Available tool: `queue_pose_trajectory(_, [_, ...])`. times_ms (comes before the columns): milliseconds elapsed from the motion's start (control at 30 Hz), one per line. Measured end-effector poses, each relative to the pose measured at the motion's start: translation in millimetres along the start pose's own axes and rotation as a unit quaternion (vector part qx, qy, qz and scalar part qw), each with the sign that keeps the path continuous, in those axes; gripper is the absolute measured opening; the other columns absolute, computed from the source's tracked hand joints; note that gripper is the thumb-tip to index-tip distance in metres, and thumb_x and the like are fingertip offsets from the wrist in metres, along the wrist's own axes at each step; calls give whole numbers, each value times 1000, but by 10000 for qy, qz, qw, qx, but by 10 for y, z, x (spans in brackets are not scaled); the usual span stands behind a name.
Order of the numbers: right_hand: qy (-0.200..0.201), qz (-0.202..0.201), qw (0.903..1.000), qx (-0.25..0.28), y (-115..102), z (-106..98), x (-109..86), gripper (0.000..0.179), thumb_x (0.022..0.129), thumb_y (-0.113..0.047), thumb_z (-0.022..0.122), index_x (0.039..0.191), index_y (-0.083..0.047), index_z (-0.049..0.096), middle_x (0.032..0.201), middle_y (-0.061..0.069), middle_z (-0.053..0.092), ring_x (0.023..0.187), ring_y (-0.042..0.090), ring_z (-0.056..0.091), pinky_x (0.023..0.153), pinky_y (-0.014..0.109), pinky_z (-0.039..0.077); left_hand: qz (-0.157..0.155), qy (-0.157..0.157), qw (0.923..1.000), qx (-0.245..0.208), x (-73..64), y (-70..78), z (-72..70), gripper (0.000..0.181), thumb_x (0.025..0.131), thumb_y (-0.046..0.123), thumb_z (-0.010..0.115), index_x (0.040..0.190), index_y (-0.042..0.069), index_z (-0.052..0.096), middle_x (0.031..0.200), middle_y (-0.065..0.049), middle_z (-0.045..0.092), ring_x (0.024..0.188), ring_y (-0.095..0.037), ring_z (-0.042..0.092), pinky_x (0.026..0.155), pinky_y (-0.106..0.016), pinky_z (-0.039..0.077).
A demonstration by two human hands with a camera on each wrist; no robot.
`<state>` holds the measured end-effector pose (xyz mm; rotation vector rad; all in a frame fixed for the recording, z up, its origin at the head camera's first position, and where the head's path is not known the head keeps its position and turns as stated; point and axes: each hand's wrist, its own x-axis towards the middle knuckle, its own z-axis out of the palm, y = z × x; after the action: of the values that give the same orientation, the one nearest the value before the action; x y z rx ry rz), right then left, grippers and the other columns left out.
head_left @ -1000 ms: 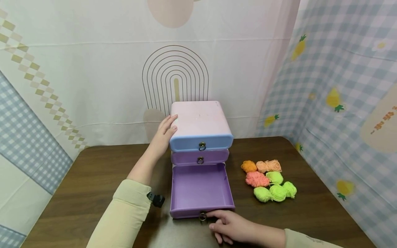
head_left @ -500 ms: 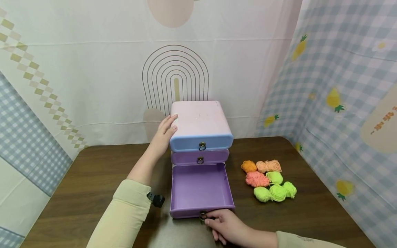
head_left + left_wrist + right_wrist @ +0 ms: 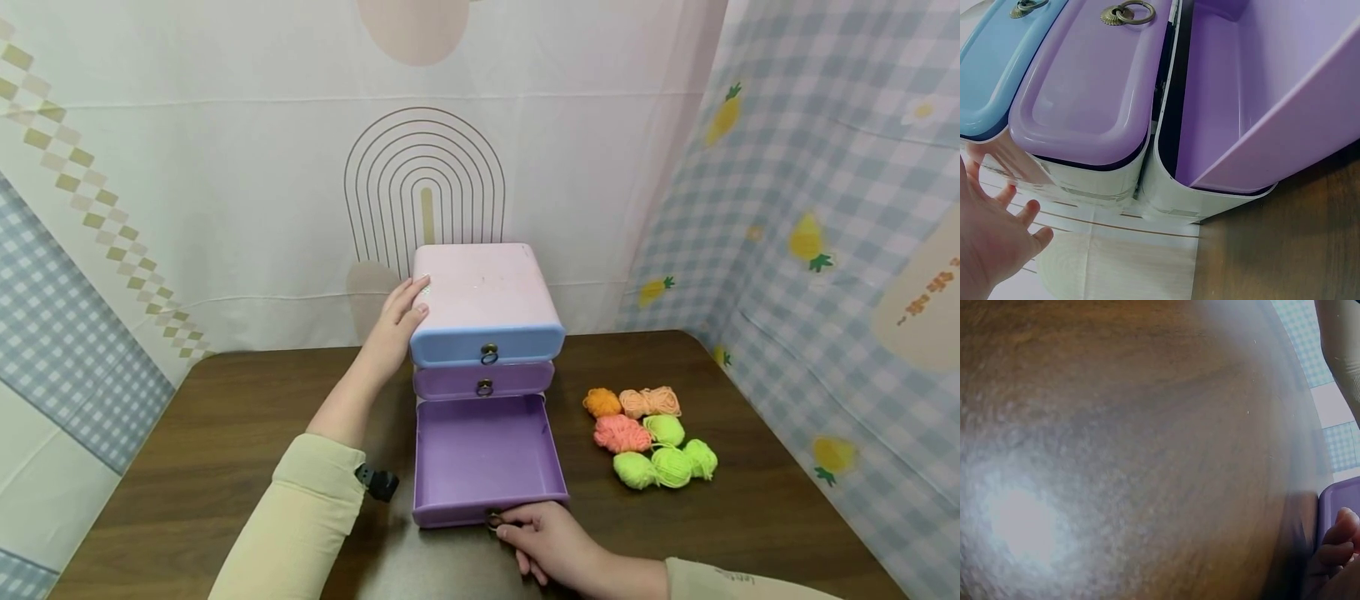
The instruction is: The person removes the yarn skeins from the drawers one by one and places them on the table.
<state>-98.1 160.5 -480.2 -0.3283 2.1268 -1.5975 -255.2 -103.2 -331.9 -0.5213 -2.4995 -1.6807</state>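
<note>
A small drawer cabinet (image 3: pixel 480 283) with a pink top stands at the middle of the table. Its blue top drawer (image 3: pixel 450 347) and purple middle drawer (image 3: pixel 446 383) are closed, while the purple bottom drawer (image 3: pixel 487 450) is pulled out and bare inside. My left hand (image 3: pixel 390 329) rests on the cabinet's upper left side with fingers spread; the left wrist view shows them extended beside the blue drawer. At the bottom drawer's front, my right hand (image 3: pixel 551 542) pinches the ring pull (image 3: pixel 492 522) between thumb and index finger. Only its curled fingers (image 3: pixel 1338 547) show in the right wrist view.
Several small yarn balls lie right of the cabinet: orange (image 3: pixel 602 403), peach (image 3: pixel 651 402), coral (image 3: pixel 622 434) and neon yellow-green (image 3: pixel 671 467). Behind the dark wooden table (image 3: pixel 247 433) hangs a patterned cloth (image 3: pixel 247 183), with a checked one at the right.
My right hand has shifted slightly left and brought its thumb up to the index finger at the ring pull. The bottom drawer has turned very slightly; my left hand stays put.
</note>
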Motion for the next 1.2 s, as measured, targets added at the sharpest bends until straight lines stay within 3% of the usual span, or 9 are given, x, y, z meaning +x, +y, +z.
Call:
queue_pose_trajectory(433, [177,-26,9998,9,-39,-81,169,26,95,-15,65,114,2,71,53,-2,55,38,4,40,38,19,35,-13,6,10000,34,6,-7,-3,54,104,25,41,155,10,34,163,-18,11,149,-40,9,115,-63,11])
queue_pose_trajectory(733, [427,-192,9988,-144,-108,-181,447,26,96,-13,64,115,3,70,54,-1,55,41,5,40,39,19,35,14,-30,10000,-9,8,1,-8,53,104,25,41,155,9,34,163,-18,11,149,-40,9,116,-62,12])
queue_pose_trajectory(1200, [1132,-374,9920,-422,-177,-242,954,22,96,-7,61,113,5,68,53,-1,54,40,7,39,41,22,36,50,10,10000,18,16,-10,-8,53,104,24,41,154,9,35,163,-20,12,149,-41,10,116,-62,11])
